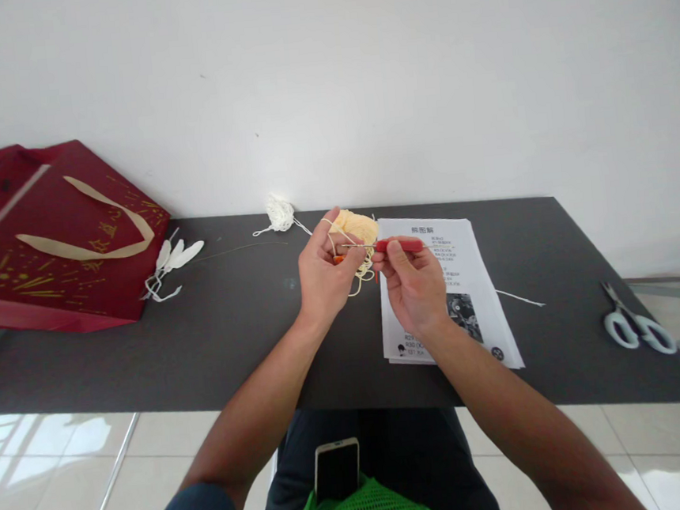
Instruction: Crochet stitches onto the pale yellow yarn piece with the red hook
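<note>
My right hand (pixel 411 284) is closed around the red handle of a crochet hook (pixel 399 246), whose thin metal shaft points left. My left hand (pixel 324 276) pinches pale yellow yarn (pixel 326 223) at the hook's tip, and a strand runs over its raised index finger. A small orange bit (pixel 339 260) shows by the left fingers; I cannot make out what it is. Just behind the hands lies a pale yellow yarn ball (pixel 356 226), with loose loops hanging below it. The work at the hook's tip is mostly hidden by fingers.
Printed pattern sheets (pixel 486 290) lie under my right hand. A white yarn ball (pixel 280 212) sits near the wall. White crocheted pieces (pixel 176 256) lie beside a dark red gift bag (pixel 78 254) on the left. Scissors (pixel 635 324) rest at the dark table's (pixel 564 362) right end. A phone (pixel 336 469) lies on my lap.
</note>
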The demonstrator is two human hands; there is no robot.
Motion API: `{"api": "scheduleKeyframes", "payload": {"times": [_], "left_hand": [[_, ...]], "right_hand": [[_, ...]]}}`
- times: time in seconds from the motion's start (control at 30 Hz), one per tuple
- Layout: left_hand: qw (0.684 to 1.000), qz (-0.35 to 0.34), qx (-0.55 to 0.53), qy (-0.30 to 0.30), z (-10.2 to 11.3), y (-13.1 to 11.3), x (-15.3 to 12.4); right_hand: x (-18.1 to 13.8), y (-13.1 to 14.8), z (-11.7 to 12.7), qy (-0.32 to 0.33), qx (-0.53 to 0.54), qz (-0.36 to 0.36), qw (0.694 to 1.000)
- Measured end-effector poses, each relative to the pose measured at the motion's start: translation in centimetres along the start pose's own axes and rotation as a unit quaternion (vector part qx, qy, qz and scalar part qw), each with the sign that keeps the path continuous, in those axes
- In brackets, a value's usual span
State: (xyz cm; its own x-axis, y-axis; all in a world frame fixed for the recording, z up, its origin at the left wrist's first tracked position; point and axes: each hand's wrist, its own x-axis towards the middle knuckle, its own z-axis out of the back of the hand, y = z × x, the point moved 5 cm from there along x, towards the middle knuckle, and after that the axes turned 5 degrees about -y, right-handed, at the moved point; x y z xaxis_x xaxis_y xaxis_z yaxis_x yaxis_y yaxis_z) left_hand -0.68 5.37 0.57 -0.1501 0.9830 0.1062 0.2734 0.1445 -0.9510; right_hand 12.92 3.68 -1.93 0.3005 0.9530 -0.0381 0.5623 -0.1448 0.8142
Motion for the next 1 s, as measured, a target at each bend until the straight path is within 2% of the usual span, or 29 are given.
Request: {"api": "scheduleKeyframes", "payload": {"times": [0.2,0.37,0.5,0.57,0.63,0.73,0.9,1.0], "left_hand": [[1.0,0.014,-0.004,-0.023,-0.2,-0.6,-0.2],[0.998,0.035,-0.048,-0.031,-0.1,-0.2,-0.1],[0.991,0.094,-0.092,-0.029,0.0,0.4,0.0],[0.985,0.124,-0.112,-0.037,0.0,0.5,0.0],[0.979,0.152,-0.131,-0.043,0.0,0.5,0.0],[0.97,0.187,-0.149,-0.042,0.0,0.5,0.0],[0.966,0.203,-0.157,-0.035,-0.2,0.6,0.1],[0.97,0.187,-0.153,-0.032,-0.2,0.7,0.1]], "right_hand": [[-0.1,0.2,0.1,-0.004,-0.018,0.035,0.999],[-1.0,1.1,-0.2,0.007,-0.101,0.146,0.984],[-2.0,1.7,-0.2,0.03,-0.19,0.226,0.955],[-2.6,2.1,-0.3,0.056,-0.241,0.29,0.925],[-2.9,2.2,-0.3,0.076,-0.273,0.323,0.903],[-2.7,1.9,-0.2,0.09,-0.272,0.303,0.909],[-1.0,0.9,0.2,0.069,-0.137,0.174,0.973],[-0.1,0.5,0.2,0.064,-0.065,0.105,0.99]]}}
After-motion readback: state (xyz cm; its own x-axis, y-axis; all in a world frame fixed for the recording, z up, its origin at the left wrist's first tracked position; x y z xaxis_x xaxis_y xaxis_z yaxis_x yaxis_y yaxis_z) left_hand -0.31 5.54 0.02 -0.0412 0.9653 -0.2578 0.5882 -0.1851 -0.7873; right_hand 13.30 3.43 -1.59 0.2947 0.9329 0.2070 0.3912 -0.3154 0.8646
